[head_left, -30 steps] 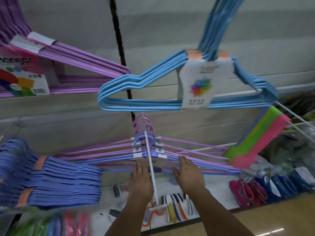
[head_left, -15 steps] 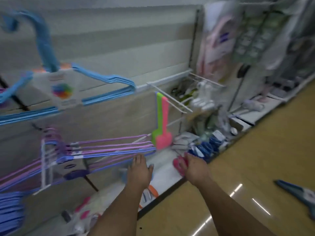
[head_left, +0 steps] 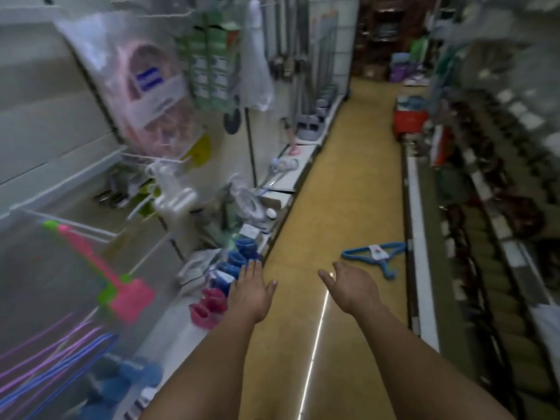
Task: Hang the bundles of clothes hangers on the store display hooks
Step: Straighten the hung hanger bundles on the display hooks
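A bundle of light blue clothes hangers [head_left: 375, 255] with a white label lies flat on the yellow aisle floor, ahead and to the right. My right hand [head_left: 353, 286] hovers empty with fingers spread, a short way short of that bundle. My left hand [head_left: 251, 287] is also empty, palm down, fingers apart, over the shelf edge. Purple and blue hanger bundles [head_left: 51, 356] hang blurred at the lower left on the display wall. White wire display hooks [head_left: 78, 225] stick out from the wall panel on the left.
A pink and green dustpan set [head_left: 121, 286] hangs on the left wall. Small pink and blue slippers [head_left: 224, 277] sit on the low white shelf. Packaged goods hang higher up. Shelving [head_left: 485, 237] lines the right side of the aisle; a red basket [head_left: 409, 121] stands farther down.
My view has swung right, from the hanging bundles on the wall to the aisle. Both hands came off the purple hanger bundle and now reach empty over the floor toward the blue bundle.
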Demonstrator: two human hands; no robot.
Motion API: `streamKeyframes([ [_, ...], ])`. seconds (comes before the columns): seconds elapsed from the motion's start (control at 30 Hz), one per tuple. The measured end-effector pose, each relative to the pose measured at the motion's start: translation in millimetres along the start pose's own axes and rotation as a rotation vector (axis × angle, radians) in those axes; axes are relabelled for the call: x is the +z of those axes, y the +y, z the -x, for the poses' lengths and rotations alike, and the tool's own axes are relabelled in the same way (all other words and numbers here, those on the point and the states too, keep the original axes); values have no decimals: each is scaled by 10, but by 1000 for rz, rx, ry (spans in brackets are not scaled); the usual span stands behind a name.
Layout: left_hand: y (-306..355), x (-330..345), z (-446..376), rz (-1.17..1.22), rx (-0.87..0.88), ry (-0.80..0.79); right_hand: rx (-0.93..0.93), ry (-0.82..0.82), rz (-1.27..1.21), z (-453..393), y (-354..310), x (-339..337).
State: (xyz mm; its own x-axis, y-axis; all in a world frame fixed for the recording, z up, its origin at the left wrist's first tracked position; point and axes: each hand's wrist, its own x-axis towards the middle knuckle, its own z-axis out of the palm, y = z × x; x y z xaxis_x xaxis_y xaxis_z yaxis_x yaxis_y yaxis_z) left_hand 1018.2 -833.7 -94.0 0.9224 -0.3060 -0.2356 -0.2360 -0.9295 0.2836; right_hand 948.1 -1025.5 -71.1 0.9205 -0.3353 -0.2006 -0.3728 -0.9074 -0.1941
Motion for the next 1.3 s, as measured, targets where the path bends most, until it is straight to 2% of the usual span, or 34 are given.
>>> streamKeyframes([
  [0.37,1115,128,-1316,-33,250,-94,278,21,-16,-772,1034,-314],
  [0.8,1910,28,-3133,-93,370,-196,509,57,-85,-2061,1670,-690],
  [1.07,2224,110,-3920,-104,361,-216,448,41,-32,-2997,2058,-760],
  [1.3,2774,240,-4832,-130,335,-227,418,28,-52,-4086,2743,-794],
])
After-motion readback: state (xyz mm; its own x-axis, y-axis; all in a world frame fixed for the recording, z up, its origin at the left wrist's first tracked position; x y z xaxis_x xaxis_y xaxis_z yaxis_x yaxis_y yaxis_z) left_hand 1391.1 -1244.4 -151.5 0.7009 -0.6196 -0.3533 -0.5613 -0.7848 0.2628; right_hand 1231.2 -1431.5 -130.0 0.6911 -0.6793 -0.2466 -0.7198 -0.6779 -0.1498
